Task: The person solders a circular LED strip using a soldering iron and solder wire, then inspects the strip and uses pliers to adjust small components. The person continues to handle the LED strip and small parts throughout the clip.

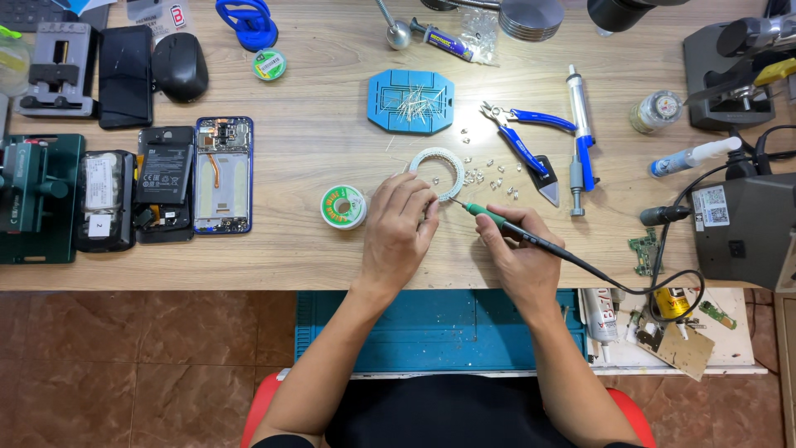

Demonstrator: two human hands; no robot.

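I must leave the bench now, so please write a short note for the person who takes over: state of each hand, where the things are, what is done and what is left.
Left hand: fingertips press on the edge of the white ring on the wooden table.
Right hand: pen grip on the green-handled soldering iron, tip pointing at the ring just by the left fingertips.
Nearby: solder spool left of the hand, small loose parts right of the ring, blue pliers beyond.
Done: cannot tell how many joints are soldered.
Left: loose parts remain unplaced.

Matt wooden desk (315, 141) (visibly grained), glossy blue plastic-handled pliers (522, 133), green plastic-gripped soldering iron (506, 226).
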